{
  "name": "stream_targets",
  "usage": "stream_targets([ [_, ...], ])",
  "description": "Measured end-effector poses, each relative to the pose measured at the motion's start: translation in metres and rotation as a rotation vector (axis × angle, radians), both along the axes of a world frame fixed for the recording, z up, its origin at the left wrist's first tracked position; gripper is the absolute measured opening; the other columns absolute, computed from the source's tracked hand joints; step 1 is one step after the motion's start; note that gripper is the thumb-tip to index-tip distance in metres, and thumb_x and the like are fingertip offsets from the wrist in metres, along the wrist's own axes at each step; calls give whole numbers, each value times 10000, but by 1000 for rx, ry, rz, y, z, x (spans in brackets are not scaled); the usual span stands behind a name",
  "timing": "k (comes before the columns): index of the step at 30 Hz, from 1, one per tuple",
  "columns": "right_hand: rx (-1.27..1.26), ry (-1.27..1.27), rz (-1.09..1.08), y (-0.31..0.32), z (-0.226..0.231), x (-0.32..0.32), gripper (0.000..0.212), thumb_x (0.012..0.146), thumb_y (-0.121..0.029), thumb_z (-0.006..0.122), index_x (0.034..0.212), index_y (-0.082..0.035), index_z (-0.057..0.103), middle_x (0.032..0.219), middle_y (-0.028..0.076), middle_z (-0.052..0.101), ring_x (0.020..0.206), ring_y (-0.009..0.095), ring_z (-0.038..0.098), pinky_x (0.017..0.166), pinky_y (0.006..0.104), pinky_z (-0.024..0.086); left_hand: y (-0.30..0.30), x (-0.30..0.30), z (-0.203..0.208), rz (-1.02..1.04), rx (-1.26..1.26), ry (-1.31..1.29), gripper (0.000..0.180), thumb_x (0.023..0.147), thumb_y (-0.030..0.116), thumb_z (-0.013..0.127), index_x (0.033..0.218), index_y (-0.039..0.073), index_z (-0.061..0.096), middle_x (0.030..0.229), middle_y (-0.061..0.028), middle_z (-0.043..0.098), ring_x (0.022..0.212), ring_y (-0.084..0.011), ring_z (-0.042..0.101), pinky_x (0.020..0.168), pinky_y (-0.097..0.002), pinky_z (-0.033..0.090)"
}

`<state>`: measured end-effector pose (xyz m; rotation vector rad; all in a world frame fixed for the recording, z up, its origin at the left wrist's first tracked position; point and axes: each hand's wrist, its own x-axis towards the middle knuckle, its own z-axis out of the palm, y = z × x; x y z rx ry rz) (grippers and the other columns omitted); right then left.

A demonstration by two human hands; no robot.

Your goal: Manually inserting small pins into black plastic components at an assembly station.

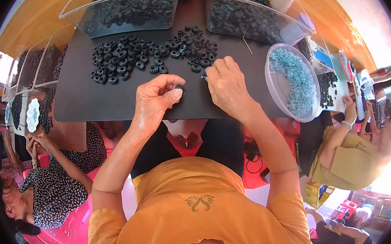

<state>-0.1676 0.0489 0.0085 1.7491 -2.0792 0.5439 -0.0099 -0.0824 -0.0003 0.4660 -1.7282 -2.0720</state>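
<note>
Left hand: the left hand (153, 100) is over the near part of the dark table (97, 102), thumb and index finger pinching one little black piece (181, 88).
Black piece: right at those fingertips, a bit nearer the person than the loose pile. Too small to make out much detail, tbh.
Right hand: the right hand (227, 86) is curled up with knuckles on top, gripping some small blue-ended thing (204, 75) that pokes out on its left side. Most of that is hidden, so can't tell what it is.
Loose pile: a big spread of similar black parts (119, 59) lies just beyond both hands.
Clear bins: the left bin (128, 24) and the right bin (238, 27) sit at the far side, both loaded with black bits.
Round tub: the tub (272, 81) on the right holds a heap of pale blue bits (299, 84).
</note>
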Motion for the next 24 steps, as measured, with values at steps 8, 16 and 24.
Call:
stream_targets([
  [8,1,-16,2,5,-3,-5,105,651,-14,614,740,-11,560,803,134,503,815,284,470,736,376,411,6,-1,2,48,-102,33,136,806,27,670,940,12,659,757,49,529,682,-19,469,626,-165,399],
  [16,-59,-298,-13,22,3,-9,201,635,-50,718,791,-38,591,799,100,511,805,286,486,690,376,434,7,1,3,34,-20,-17,126,809,9,663,934,8,648,764,47,528,688,-21,474,625,-167,412],
  [24,-66,-259,-73,20,-1,-7,180,637,-43,717,757,-34,584,786,97,506,789,287,483,665,380,427,10,-3,4,23,-2,-10,128,808,6,661,934,-2,641,754,43,534,662,-22,481,604,-164,413],
])
